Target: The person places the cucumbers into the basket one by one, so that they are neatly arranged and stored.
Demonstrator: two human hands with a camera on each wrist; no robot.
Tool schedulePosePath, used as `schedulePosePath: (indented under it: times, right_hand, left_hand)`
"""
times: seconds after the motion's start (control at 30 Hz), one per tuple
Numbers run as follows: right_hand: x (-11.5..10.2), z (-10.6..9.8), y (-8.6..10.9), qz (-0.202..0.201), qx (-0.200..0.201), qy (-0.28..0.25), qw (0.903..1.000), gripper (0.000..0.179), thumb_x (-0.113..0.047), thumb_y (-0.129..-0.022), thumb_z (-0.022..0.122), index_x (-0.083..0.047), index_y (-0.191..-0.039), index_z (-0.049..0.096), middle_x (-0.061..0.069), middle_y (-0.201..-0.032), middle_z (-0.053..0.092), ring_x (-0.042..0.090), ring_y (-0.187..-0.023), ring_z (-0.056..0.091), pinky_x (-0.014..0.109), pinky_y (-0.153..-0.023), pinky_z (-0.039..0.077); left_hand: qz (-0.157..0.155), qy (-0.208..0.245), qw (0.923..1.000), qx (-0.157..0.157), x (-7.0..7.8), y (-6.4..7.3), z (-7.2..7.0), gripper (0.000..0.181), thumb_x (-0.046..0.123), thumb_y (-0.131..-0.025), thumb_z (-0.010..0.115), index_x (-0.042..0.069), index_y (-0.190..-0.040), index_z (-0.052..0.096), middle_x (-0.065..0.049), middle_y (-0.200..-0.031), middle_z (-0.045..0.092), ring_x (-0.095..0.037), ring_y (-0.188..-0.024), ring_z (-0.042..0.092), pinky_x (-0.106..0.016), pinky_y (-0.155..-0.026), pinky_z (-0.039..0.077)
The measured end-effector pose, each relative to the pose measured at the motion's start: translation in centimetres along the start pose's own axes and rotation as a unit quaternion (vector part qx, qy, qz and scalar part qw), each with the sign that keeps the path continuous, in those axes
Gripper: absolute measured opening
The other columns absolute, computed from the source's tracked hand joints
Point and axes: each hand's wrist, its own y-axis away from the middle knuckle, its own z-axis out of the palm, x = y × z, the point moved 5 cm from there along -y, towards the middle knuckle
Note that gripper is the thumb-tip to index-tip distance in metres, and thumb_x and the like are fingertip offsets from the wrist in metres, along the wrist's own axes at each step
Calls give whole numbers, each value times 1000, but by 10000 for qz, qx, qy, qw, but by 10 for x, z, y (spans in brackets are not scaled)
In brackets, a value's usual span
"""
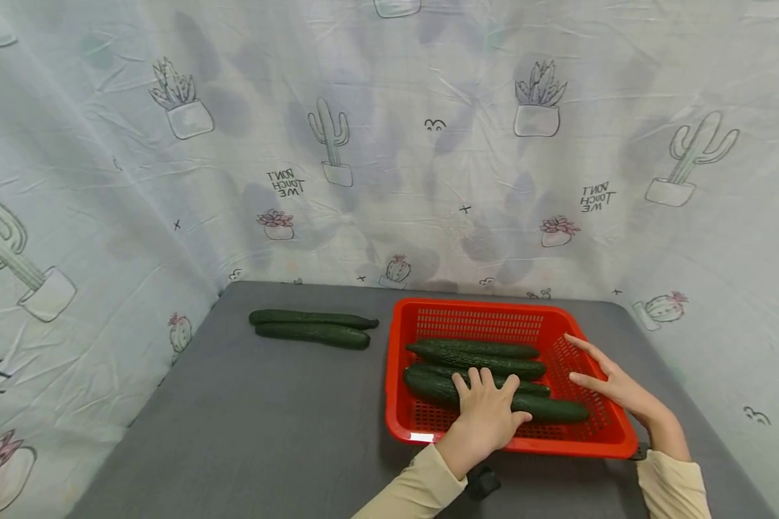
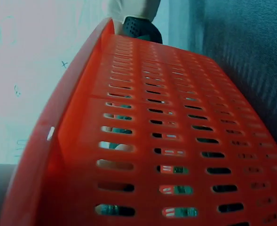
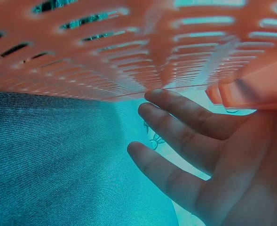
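We've got four long dark-green cucumbers (image 1: 480, 359) in the red slotted plastic basket (image 1: 395, 375), left hand (image 1: 483, 418) resting spread-fingered over the front ones. Right hand (image 1: 623, 393) is loosely extended at the right rim, contact hard to confirm. Two more cucumbers (image 1: 311, 333) lie left on the grey table (image 1: 266, 418).

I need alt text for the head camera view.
A person's left hand rests on long dark-green cucumbers in a red slotted plastic basket, the right hand at the basket's right side. Two more cucumbers lie on the grey table to the left.
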Motion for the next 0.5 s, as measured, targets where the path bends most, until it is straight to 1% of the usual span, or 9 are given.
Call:
schedulePosePath:
  times: [0.1, 0.2, 0.33, 0.5]
  right_hand:
    - [1, 0, 0, -20, -9, 4, 10000, 68, -18, -94, 55, -21, -149, 16, 20, -151, 12, 43, -131, 16, 69, -88, 26]
    - [2, 0, 0, -25, -3, 4, 10000, 67, -18, -94, 54, -22, -149, 17, 18, -152, 12, 42, -130, 17, 68, -89, 27]
    - [3, 0, 1, -13, 7, -14, 10000, 67, -18, -94, 54, -22, -149, 17, 17, -152, 12, 43, -131, 14, 69, -89, 24]
    - [2, -1, 0, -21, -2, 63, 10000, 69, -19, -93, 55, -24, -149, 16, 20, -152, 9, 45, -132, 11, 72, -87, 21]
  left_hand:
    - [4, 51, 9999, -120, 0, -3, 2, 51, 67, -83, 42, 48, -130, 33, -2, -128, 43, -26, -125, 35, -50, -104, 26]
    - [-51, -16, 9999, -120, 1, -5, 3, 48, 65, -84, 43, 47, -128, 34, -1, -127, 43, -25, -124, 35, -49, -104, 26]
    - [-170, -83, 9998, -104, 0, -8, 4, 47, 64, -85, 43, 47, -128, 35, -1, -127, 43, -24, -125, 35, -48, -104, 26]
    - [-229, 245, 9992, -204, -3, -9, 6, 47, 62, -85, 45, 46, -129, 36, -3, -124, 45, -26, -124, 35, -49, -104, 26]
